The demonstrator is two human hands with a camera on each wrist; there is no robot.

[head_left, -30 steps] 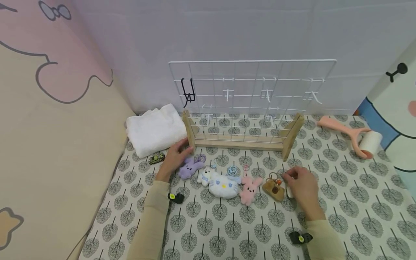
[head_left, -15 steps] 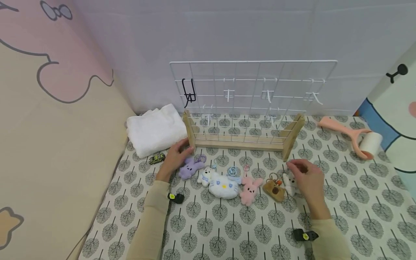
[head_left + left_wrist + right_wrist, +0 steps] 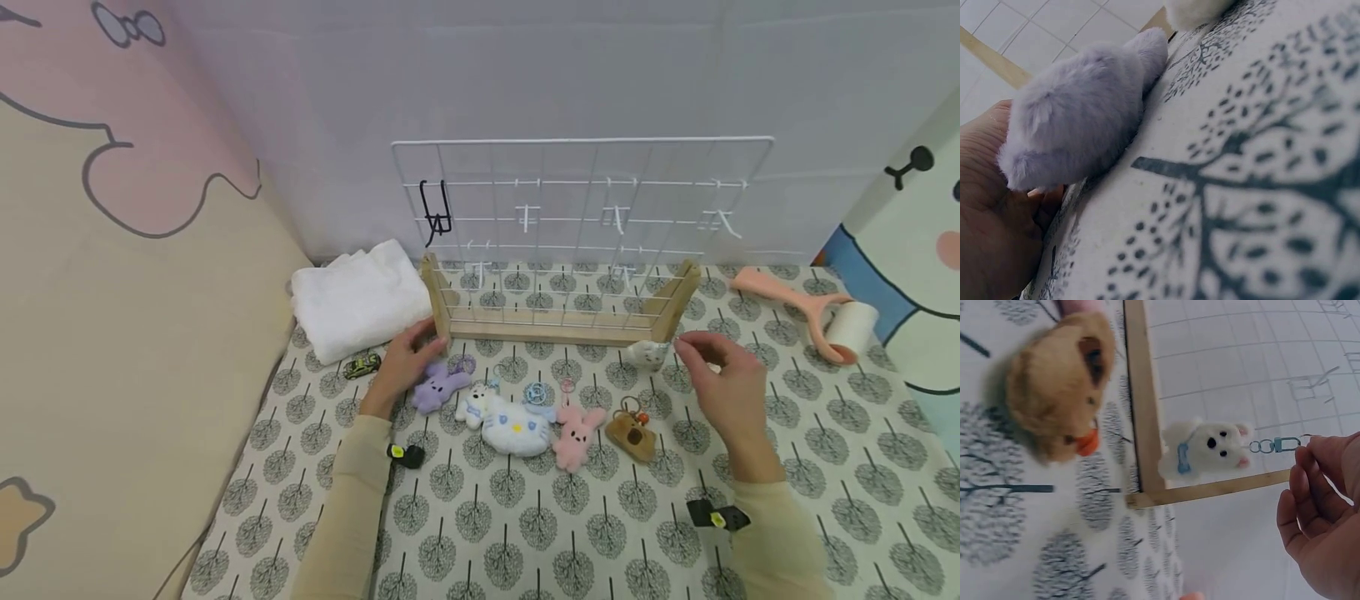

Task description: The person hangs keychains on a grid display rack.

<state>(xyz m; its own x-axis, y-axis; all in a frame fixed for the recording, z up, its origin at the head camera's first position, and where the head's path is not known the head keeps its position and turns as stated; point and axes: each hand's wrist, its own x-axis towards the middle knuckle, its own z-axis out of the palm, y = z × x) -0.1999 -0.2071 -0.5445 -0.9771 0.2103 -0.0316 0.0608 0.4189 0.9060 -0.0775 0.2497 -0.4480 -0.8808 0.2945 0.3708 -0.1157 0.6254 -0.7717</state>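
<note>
Right wrist: hands' right [image 3: 1319,506] pinching white plush keychain [image 3: 1205,450], lifted

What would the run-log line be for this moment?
right hand: pinches clasp of small white plush keychain, lifted before wire grid rack | left hand: rests against purple plush bunny | table: patterned cloth

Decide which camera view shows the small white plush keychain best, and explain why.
The right wrist view: the white plush keychain fills it clearly, face, blue bow and clasp chain visible, dangling from the right hand pinching its ring. The head view shows it only as a small white blob near the wooden stand. The left wrist view does not show it.
</note>
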